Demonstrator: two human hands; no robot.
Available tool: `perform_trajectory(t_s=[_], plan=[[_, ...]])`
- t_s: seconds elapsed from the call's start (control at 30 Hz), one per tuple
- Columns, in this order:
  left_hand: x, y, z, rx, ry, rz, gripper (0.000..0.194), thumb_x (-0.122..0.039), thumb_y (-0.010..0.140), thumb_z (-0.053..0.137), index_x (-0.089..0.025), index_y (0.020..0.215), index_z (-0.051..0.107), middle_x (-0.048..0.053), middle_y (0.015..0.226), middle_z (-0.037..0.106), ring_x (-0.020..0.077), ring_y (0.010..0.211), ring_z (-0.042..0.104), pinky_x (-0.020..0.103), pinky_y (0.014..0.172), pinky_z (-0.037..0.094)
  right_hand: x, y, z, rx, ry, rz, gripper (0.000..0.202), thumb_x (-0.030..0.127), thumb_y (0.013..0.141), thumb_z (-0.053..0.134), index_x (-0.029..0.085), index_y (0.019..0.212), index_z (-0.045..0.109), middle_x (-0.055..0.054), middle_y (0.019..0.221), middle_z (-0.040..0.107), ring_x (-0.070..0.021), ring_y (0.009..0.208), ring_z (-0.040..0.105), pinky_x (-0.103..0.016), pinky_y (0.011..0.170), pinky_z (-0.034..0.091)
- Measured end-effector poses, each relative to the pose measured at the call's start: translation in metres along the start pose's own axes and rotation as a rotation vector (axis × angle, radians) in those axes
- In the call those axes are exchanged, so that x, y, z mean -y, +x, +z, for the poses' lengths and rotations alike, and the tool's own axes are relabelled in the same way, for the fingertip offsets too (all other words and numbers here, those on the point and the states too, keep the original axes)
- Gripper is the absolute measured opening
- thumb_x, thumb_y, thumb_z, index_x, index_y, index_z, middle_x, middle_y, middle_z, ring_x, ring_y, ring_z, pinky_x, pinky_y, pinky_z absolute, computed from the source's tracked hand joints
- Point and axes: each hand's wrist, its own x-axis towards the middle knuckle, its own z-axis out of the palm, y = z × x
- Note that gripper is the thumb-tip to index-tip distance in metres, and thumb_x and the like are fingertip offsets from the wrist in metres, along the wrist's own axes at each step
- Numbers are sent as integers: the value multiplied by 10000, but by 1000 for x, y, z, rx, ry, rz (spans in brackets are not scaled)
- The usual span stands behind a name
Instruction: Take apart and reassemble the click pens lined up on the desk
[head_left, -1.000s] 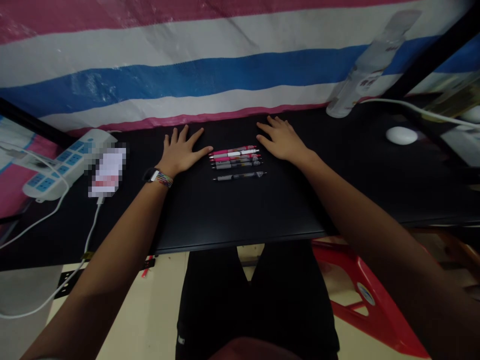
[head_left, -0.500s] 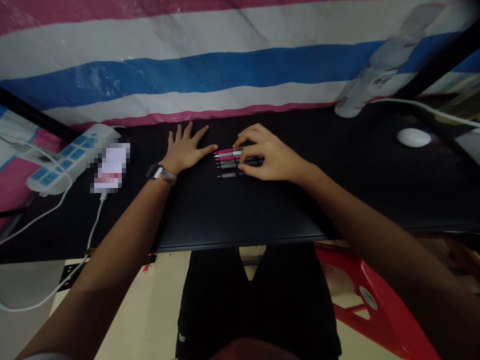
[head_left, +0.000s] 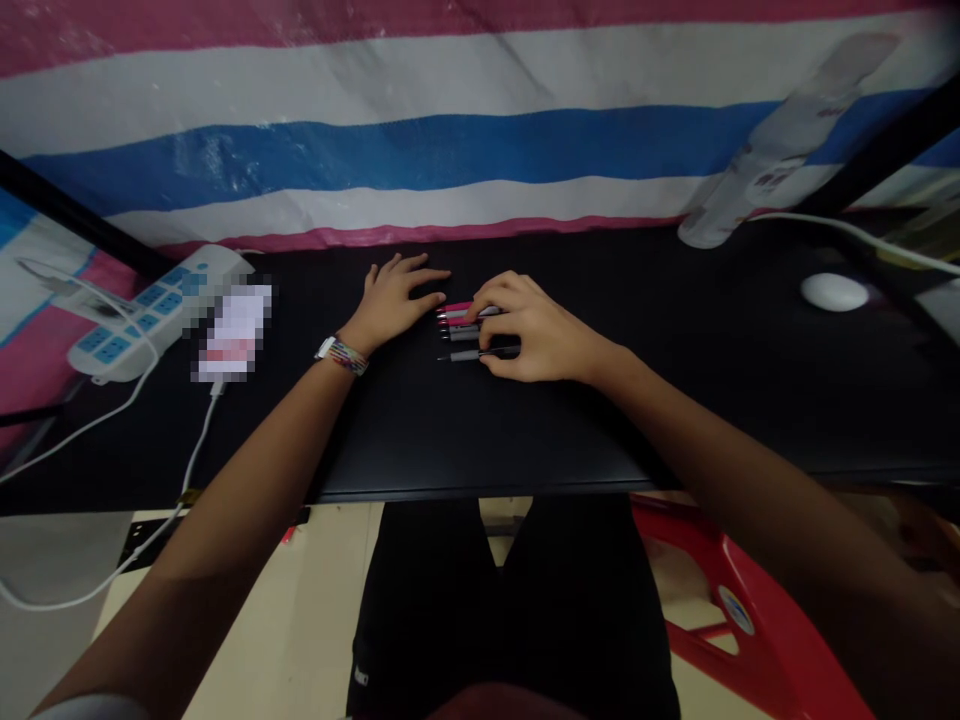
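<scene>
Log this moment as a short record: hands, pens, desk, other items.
left hand: flat on the desk, fingers beside the left ends of the pens
right hand: curled over the pens, fingertips on them; whether it grips one cannot be told
pens: a row lying side by side, pink and grey, right parts hidden under the hand
desk: black, against a striped sheet
power strip: far left, with a white cable
bottle: back right, clear
white mouse: right
</scene>
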Motion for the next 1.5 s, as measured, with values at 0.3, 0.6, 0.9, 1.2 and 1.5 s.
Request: perform_trajectory(t_s=[0.3,0.6,0.9,1.2,1.5], plan=[[5,8,3,-213,-266,105,249,-293,999,711,-259,1175,884,84,1291,877,312,1252,788,524,1208,575,-14,2,-2,-303,63,243,44,224,918,720,243,878,718,-45,930,783,-242,862,724,-405,832,565],[-44,-7,-8,-292,-489,295,411,-577,1130,662,-234,1291,820,94,1233,874,261,1178,812,419,1134,605,-24,-1,-7,-393,29,287,147,370,1070,709,247,1035,779,-43,942,769,-228,837,713,-372,792,570],[-64,-14,-9,-256,-425,344,240,-489,1047,825,-257,1080,876,57,1123,887,245,1092,811,409,1074,622,-26,0,-9,-336,84,372,270,484,1061,752,242,984,844,-55,963,815,-243,868,715,-404,853,565],[-52,-9,-2,-356,-415,221,118,-345,997,835,-230,1017,821,59,1095,874,240,1051,802,402,1018,639,-35,-1,-25,-491,749,816,147,361,913,899,224,898,847,-22,750,712,-138,601,578,-307,594,546],[-49,-8,0,-328,-469,242,153,-370,970,817,-226,958,764,61,1035,854,236,934,776,398,881,627,-38,1,-20,-546,873,837,148,235,860,963,199,851,820,-35,795,735,-149,706,680,-306,681,641]])
